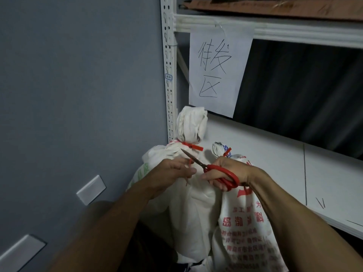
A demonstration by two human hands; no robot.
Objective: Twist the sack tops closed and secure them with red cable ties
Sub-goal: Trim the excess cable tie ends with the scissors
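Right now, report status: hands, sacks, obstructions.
Left hand pinches red tie tail. Right hand grips scissors, blades at tail. Left sack, right sack both tied. No obstruction seen.

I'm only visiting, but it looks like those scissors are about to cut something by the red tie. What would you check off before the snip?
1. The left sack top is twisted and cinched by its red cable tie: ok.
2. The right sack's cable tie sits round its neck: ok.
3. The left hand pinches the loose tie tail: ok.
4. The right hand grips the scissors by their red handles: ok.
5. The tail, and not sack cloth, lies between the blades: cannot tell.
6. The left fingers are clear of the blades: not ok, they sit right beside them.
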